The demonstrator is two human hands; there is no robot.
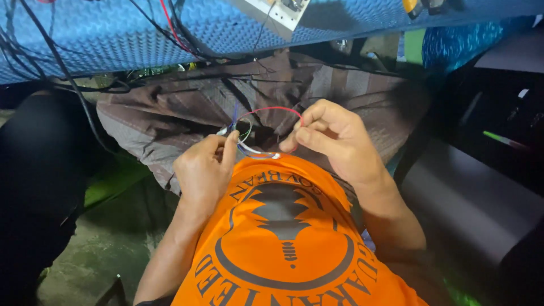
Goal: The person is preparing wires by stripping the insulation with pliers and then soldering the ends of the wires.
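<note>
The left hand [204, 170] pinches thin coloured wires [245, 136]. The right hand [334, 139] pinches the red wire [272, 109] loop. The wires look loose, not joined yet.

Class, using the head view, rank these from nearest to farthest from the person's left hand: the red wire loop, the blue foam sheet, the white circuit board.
From the left hand:
1. Red wire loop, just right of the hand, pinched by the right hand.
2. Blue foam sheet, above, across the top.
3. White circuit board, top centre on the foam, slightly farther.
</note>
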